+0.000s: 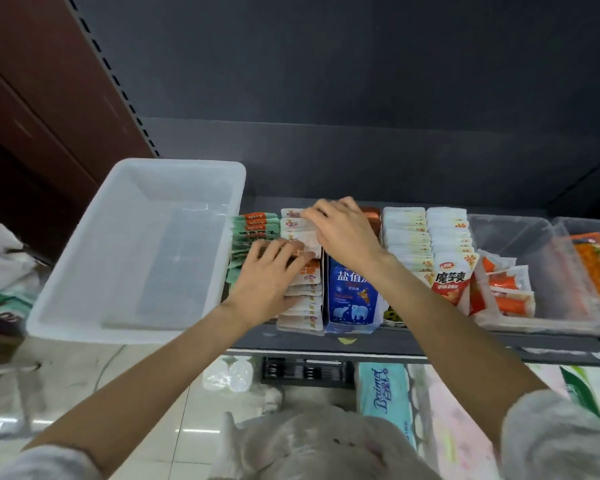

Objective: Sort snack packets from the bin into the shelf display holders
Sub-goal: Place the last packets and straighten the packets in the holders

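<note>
A white plastic bin (83, 271) sits at the shelf's left end with nothing visible inside it. Right of it a row of white snack packets (302, 306) stands in a holder. My left hand (267, 275) lies on the middle of this row, fingers spread flat over the packets. My right hand (343, 230) reaches to the row's far end, and its fingers pinch the top edge of a white packet (296, 225) there. Green packets (250, 230) stand in the holder between bin and white row.
A blue box (350, 292) stands right of the white row, then two rows of pale packets (426, 233), a red-and-white pouch (449, 282) and clear tubs (534, 244) of orange packets. Tissue packs (385, 393) lie on the lower shelf.
</note>
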### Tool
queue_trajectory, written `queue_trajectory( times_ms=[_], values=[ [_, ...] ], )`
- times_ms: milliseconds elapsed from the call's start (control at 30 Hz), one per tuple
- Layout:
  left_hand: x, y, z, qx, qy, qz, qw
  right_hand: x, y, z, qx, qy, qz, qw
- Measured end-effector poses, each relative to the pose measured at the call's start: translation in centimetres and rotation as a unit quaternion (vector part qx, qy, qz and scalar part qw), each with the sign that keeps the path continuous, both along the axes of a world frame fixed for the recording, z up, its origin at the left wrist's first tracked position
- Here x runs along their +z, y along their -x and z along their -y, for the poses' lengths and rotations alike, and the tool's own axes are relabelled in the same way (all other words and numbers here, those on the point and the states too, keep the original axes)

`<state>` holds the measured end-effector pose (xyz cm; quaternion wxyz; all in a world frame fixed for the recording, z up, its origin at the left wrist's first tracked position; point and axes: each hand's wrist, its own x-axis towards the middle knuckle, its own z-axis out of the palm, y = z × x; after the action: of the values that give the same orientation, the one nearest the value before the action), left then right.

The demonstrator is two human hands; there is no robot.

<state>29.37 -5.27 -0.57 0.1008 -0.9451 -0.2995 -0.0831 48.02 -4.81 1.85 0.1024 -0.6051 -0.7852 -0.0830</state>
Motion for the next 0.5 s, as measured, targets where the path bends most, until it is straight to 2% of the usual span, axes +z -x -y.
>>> queue_trajectory(
  times_ms=[67, 200, 333, 400, 500],
  values=[
    [-0.4, -0.5, -0.5, 0.0, -0.005, -0.014, 1.0, 0.1, 0.3, -0.2, -0.005, -0.003, 0.011, 1.0],
    [-0.5, -1.2, -1.2, -0.002, -0.026, 0.013, 1.0, 0.5, 0.3, 0.4, 0.009, 0.014, 0.0, 1.0],
    [-0.3, -1.4, -2.4, -0.012, -0.037, 0.034, 0.999, 1.6, -0.6, 1.5, 0.024, 0.094, -0.053, 0.994],
    [0.0, -1.5, -3.2, -0.021, -0.03, 0.043, 0.998, 1.6, -0.8, 2.0, 0.023, 0.123, -0.068, 0.99],
    [0.4, -1.5, -4.0, -0.024, 0.012, 0.093, 0.995, 1.1, -0.4, 2.1, 0.02, 0.1, -0.056, 0.993]
  ],
)
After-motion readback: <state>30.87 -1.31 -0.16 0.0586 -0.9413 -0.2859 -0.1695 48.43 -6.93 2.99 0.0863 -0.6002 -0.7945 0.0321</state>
